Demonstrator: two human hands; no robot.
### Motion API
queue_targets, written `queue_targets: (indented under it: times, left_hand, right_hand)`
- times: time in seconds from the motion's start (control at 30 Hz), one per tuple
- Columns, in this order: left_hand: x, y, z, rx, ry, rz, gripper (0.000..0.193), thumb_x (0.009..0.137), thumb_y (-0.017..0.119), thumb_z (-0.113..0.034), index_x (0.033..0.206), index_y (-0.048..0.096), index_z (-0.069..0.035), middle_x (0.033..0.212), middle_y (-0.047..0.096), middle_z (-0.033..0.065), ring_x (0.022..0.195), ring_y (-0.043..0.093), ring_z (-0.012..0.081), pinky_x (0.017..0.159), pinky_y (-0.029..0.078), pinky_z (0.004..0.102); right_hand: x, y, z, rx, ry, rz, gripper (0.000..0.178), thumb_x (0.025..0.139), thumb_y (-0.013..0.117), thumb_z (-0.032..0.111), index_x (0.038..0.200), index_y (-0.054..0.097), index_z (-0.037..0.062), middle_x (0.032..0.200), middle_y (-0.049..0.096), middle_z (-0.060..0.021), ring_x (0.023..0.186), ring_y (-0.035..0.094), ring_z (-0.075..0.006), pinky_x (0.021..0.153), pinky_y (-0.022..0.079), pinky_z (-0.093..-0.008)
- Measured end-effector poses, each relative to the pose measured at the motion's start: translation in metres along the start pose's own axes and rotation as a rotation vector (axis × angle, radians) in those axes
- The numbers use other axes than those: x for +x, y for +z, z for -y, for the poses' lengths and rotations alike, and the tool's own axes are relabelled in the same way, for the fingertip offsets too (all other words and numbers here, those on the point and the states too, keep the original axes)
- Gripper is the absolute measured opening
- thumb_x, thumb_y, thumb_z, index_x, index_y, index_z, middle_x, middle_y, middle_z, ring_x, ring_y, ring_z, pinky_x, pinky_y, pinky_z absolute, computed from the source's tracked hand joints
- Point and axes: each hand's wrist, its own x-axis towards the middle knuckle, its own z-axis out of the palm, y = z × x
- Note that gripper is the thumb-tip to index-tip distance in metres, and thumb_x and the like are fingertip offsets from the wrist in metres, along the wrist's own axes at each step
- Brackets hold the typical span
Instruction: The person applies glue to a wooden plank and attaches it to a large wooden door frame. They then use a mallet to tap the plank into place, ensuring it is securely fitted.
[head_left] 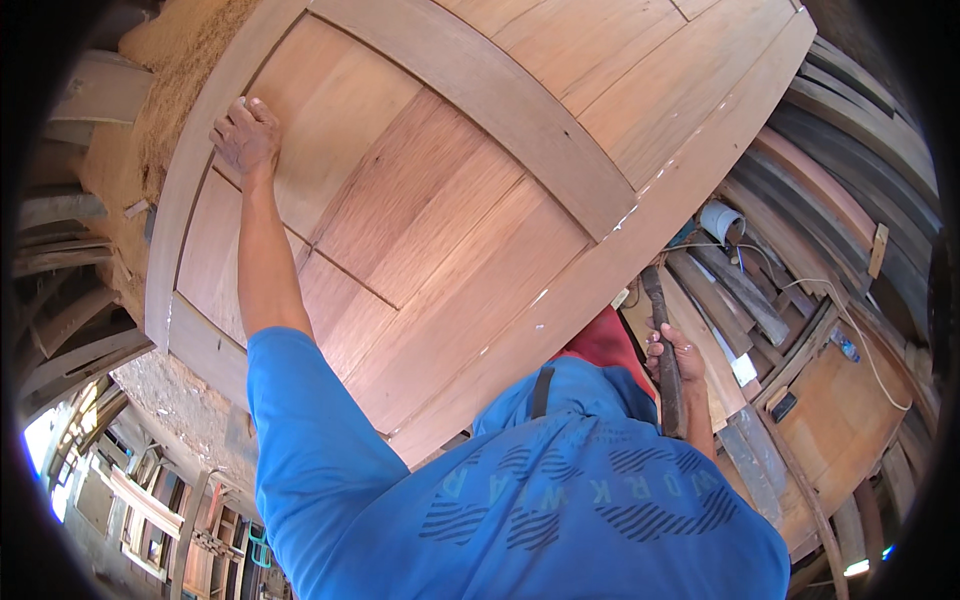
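Note:
A large panelled wooden door (pixel 470 260) fills the middle of the view, with a smooth frame around reddish and pale boards. Across its left frame member reaches my left arm. My left hand (pixel 246 138) is closed against the door there, fingers curled in; whatever they may hold is hidden. Low on the right, beside the door's near edge, my right hand (pixel 682 362) wraps around a long dark bar-shaped tool (pixel 664 340). It stands roughly upright in the picture, and its exact kind does not show. White spots dot the near frame member and its joints.
Stacked timber strips (pixel 850 150) lie right of the door, with a white cup-like container (pixel 720 220) and a pale cable (pixel 850 315) among them. A plywood sheet (pixel 840 430) is at lower right. Sawdust (pixel 185 70) heaps along the left, beside more curved-looking timber (pixel 65 255).

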Motion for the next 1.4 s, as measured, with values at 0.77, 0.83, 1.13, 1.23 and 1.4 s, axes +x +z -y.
queue_targets:
  times: [0.77,0.83,1.13,1.23,1.4]
  left_hand:
    - [-0.045,-0.042,-0.019,-0.205,-0.218,0.165,0.069,0.094,0.051,-0.041,0.148,0.036,0.0,0.152,0.031,0.0319,0.146,0.023,0.0466,0.119,0.016,0.057]
    - [-0.043,-0.044,-0.019,-0.245,-0.228,0.17,0.071,0.093,0.052,-0.042,0.147,0.036,0.0,0.152,0.032,0.0315,0.145,0.023,0.0465,0.119,0.016,0.0575]
    - [-0.021,-0.053,0.002,-0.207,-0.167,0.101,0.05,0.089,0.06,-0.039,0.124,0.056,-0.004,0.122,0.051,0.0221,0.115,0.048,0.0375,0.098,0.037,0.0522]
    - [-0.018,-0.045,0.012,-0.216,-0.18,0.084,0.04,0.089,0.06,-0.036,0.115,0.058,-0.006,0.115,0.053,0.0191,0.112,0.049,0.0357,0.095,0.038,0.0512]
    - [-0.012,-0.048,0.007,-0.147,-0.152,0.075,0.035,0.09,0.06,-0.034,0.112,0.06,-0.007,0.108,0.055,0.0193,0.108,0.051,0.0365,0.091,0.041,0.0524]
  right_hand:
    - [0.042,-0.053,-0.003,-0.064,0.1,-0.027,0.023,0.094,0.061,0.033,0.089,0.059,0.01,0.071,0.059,0.0029,0.062,0.06,-0.0107,0.06,0.053,-0.0291]
    - [0.041,-0.065,0.001,-0.052,0.111,-0.014,0.023,0.094,0.061,0.033,0.089,0.059,0.0099,0.071,0.059,0.003,0.064,0.06,-0.0106,0.06,0.054,-0.0292]
    - [0.005,0.011,0.003,-0.172,-0.01,0.029,0.025,0.094,0.063,0.026,0.11,0.058,0.0077,0.081,0.061,0.0017,0.066,0.061,-0.0118,0.061,0.054,-0.0325]
    - [0.01,-0.022,-0.006,-0.204,-0.068,0.066,0.025,0.095,0.064,0.026,0.114,0.057,0.0107,0.085,0.062,0.0007,0.067,0.062,-0.0125,0.059,0.054,-0.0321]
    - [0.016,-0.061,-0.009,-0.24,-0.067,-0.227,0.019,0.095,0.061,0.027,0.094,0.057,0.0088,0.072,0.057,-0.0029,0.059,0.058,-0.0165,0.054,0.051,-0.0331]
